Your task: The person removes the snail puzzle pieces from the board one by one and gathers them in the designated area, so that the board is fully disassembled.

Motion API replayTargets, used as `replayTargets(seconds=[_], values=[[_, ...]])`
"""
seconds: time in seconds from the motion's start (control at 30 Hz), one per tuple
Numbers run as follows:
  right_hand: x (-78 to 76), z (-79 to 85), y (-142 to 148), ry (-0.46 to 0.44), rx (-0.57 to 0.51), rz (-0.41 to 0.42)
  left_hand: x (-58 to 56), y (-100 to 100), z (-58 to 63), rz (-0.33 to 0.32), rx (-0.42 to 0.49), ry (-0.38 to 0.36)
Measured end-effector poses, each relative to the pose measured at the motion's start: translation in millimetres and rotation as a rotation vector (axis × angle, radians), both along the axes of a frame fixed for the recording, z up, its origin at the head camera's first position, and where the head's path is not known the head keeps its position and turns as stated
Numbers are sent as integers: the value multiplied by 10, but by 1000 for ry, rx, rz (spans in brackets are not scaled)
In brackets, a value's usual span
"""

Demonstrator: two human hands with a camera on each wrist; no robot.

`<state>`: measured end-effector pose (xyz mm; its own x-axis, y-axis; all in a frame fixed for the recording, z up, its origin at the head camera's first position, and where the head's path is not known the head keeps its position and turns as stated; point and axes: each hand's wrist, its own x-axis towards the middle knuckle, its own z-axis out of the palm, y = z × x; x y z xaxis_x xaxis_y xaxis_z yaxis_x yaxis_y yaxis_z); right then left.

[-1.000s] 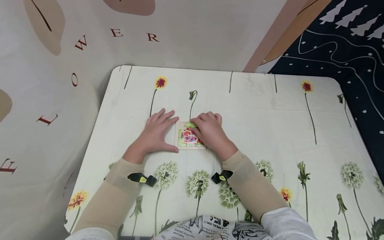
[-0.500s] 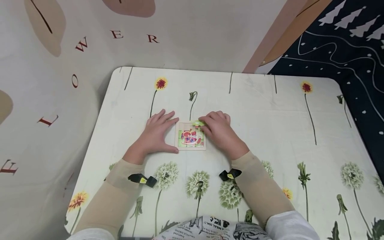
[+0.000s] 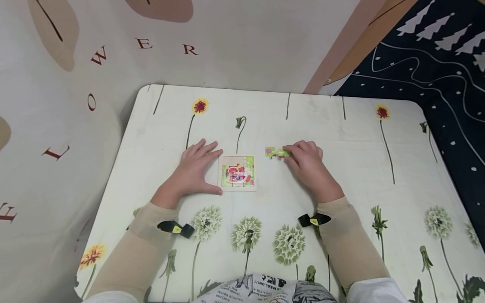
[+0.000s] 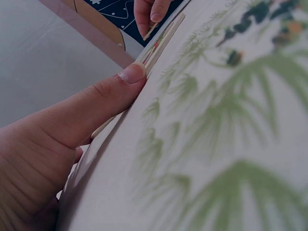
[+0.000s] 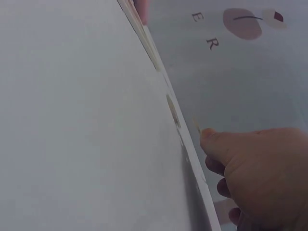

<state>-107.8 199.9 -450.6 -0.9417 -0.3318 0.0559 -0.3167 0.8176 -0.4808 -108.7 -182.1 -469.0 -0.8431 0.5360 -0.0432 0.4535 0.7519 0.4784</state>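
Observation:
A small square wooden jigsaw puzzle (image 3: 236, 189) with a pink and red picture lies on the table; bare wood shows at its upper left. My left hand (image 3: 193, 168) is spread along its left side, fingers fairly straight, with the thumb (image 4: 130, 74) touching the frame's edge in the left wrist view. To the right of the board, my right hand (image 3: 307, 163) pinches a green puzzle piece (image 3: 282, 152) between thumb and fingers, raised a little in the right wrist view. Just left of it, another puzzle piece (image 3: 269, 152), green with a pink spot, lies on the table.
The table (image 3: 341, 143) wears a white cloth printed with dandelions and other flowers. Light fabric with letters hangs behind and to the left, and dark fabric (image 3: 428, 80) with white trees at the right. A black wrist camera (image 3: 176, 228) sits on each forearm.
My right hand has lifted the green puzzle piece off the top of the board and carried it right, uncovering the picture and the piece on the table. The left hand has stayed put.

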Motion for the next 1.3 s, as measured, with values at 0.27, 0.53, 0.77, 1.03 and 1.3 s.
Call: replayTargets(seconds=[0.27, 0.53, 0.77, 1.03, 1.3], values=[[-79, -60, 126, -29, 12, -42, -13, -15, -1, 5, 7, -5], [-100, -99, 132, -23, -27, -24, -7, -7, -4, 6, 1, 0], [-104, -102, 127, -12, -44, -22, -5, 5, -4, 3, -3, 5], [-108, -150, 131, -15, -55, -30, -5, 1, -24, 5, -9, 9], [-79, -180, 20, 68, -169, -53, 7, -8, -20, 8, -8, 8]])
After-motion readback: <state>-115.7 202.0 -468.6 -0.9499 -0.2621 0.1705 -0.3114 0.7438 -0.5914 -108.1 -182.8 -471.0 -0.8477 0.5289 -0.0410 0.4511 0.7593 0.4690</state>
